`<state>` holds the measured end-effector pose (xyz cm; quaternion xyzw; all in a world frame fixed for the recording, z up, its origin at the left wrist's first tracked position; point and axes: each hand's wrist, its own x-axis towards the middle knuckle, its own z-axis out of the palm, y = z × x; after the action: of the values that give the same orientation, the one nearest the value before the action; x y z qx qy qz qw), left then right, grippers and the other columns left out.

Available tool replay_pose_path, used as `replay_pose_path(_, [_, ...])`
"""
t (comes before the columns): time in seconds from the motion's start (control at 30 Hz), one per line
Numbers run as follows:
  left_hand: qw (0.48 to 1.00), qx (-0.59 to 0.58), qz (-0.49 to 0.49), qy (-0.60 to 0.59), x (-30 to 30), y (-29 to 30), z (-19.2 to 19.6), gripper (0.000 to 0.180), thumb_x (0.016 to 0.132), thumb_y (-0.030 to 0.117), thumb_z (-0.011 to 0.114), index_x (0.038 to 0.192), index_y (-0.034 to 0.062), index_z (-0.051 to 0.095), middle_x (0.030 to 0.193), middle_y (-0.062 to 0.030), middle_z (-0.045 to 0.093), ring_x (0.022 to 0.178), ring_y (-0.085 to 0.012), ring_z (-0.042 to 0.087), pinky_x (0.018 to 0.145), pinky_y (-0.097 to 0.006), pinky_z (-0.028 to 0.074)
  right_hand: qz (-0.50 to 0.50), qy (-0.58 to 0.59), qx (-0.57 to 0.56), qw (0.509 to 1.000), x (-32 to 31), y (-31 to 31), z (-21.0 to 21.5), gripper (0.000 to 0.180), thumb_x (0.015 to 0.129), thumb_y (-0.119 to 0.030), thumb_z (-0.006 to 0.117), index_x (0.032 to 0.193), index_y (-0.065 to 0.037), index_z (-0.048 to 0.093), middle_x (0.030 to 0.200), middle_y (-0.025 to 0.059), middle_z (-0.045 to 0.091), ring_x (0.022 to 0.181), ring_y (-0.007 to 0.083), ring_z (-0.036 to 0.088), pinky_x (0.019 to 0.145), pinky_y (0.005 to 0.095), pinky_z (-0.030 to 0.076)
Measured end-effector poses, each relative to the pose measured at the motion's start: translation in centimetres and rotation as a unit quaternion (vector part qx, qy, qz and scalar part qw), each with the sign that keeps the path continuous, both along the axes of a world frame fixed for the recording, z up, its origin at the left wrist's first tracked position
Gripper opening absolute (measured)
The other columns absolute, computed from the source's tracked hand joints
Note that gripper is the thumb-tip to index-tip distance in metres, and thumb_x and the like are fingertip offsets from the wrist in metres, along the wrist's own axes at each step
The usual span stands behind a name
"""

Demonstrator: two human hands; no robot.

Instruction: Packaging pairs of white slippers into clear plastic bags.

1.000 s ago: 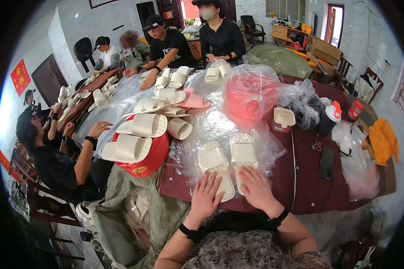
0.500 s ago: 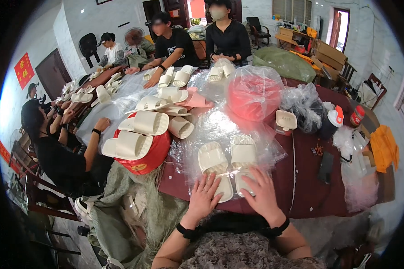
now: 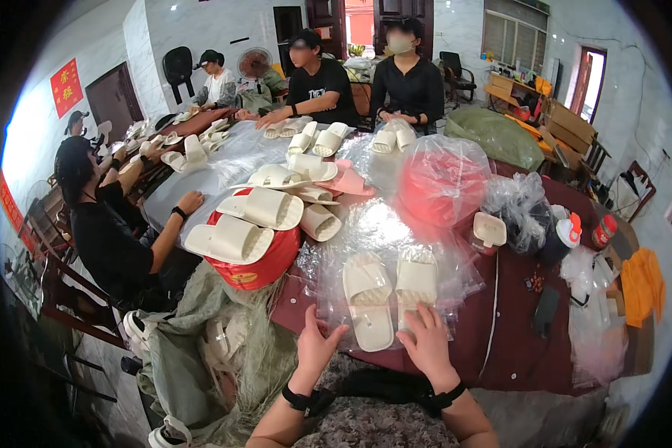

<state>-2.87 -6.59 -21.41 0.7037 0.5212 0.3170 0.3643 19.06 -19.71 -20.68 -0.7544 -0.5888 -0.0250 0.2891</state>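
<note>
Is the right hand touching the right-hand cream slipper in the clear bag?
Touching. The head view shows the right hand with its fingers laid over the heel end of the right cream slipper, no gap between them.

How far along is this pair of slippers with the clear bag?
Done: two cream slippers lie side by side on the clear plastic bag spread on the table. In hand: the left hand and right hand rest flat at their heels. Left: loose slippers piled on the red bag beyond.
</note>
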Motion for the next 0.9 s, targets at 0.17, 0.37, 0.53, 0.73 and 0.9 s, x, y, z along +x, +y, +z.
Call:
replay_pose_path(0.17, [0.977, -0.106, -0.087, -0.163, 0.3, -0.2, -1.2, 0.060, 0.081, 0.031, 0.081, 0.124, -0.0028, 0.055, 0.081, -0.0048, 0.066, 0.069, -0.0173, 0.062, 0.064, -0.031, 0.050, -0.007, 0.001, 0.003, 1.000, 0.1, -0.6, -0.6, 0.048, 0.085, -0.033, 0.071, 0.125, -0.009, 0.062, 0.139, 0.0176, 0.050, 0.129, 0.0420, 0.044, 0.101, 0.0538, 0.039])
replay_pose_path(0.37, [0.897, -0.379, -0.143, -0.178, 1.2, -0.9, 1.5, 0.036, 0.087, 0.018, 0.077, 0.118, 0.0057, 0.063, 0.082, 0.0052, 0.060, 0.063, -0.0034, 0.049, 0.053, -0.021, 0.037, 0.014, 0.040, 0.050, 0.998, 0.5, -1.1, -0.3, 0.048, 0.076, -0.022, 0.079, 0.119, -0.005, 0.063, 0.131, 0.0174, 0.055, 0.121, 0.0396, 0.051, 0.101, 0.0472, 0.042])
replay_pose_path(0.53, [0.894, -0.370, -0.140, -0.211, 1.8, -1.6, 1.0, 0.040, 0.086, 0.015, 0.077, 0.122, 0.0040, 0.061, 0.088, 0.0029, 0.064, 0.069, -0.0045, 0.055, 0.058, -0.021, 0.043, -0.038, 0.173, 0.108, 0.978, 1.3, -1.4, -0.8, 0.052, 0.075, -0.013, 0.080, 0.122, -0.006, 0.058, 0.129, 0.0170, 0.053, 0.118, 0.0367, 0.051, 0.099, 0.0451, 0.045])
replay_pose_path(0.73, [0.934, -0.188, -0.127, -0.275, 3.3, -3.4, -0.1, 0.045, 0.084, 0.005, 0.075, 0.124, -0.0026, 0.054, 0.113, -0.0082, 0.066, 0.101, -0.0140, 0.063, 0.087, -0.029, 0.052, -0.071, 0.396, 0.116, 0.908, 1.4, -2.0, -1.0, 0.074, 0.073, -0.006, 0.083, 0.137, -0.005, 0.046, 0.137, 0.0118, 0.044, 0.119, 0.0245, 0.052, 0.087, 0.0350, 0.054])
replay_pose_path(0.9, [0.864, -0.318, -0.128, -0.367, 2.6, -3.5, 2.0, 0.044, 0.087, -0.002, 0.067, 0.128, -0.0002, 0.052, 0.117, -0.0074, 0.064, 0.104, -0.0146, 0.062, 0.090, -0.029, 0.050, -0.061, 0.436, 0.115, 0.891, 1.3, -2.9, -2.5, 0.083, 0.074, -0.008, 0.084, 0.144, -0.006, 0.040, 0.136, 0.0140, 0.045, 0.119, 0.0257, 0.052, 0.088, 0.0351, 0.053])
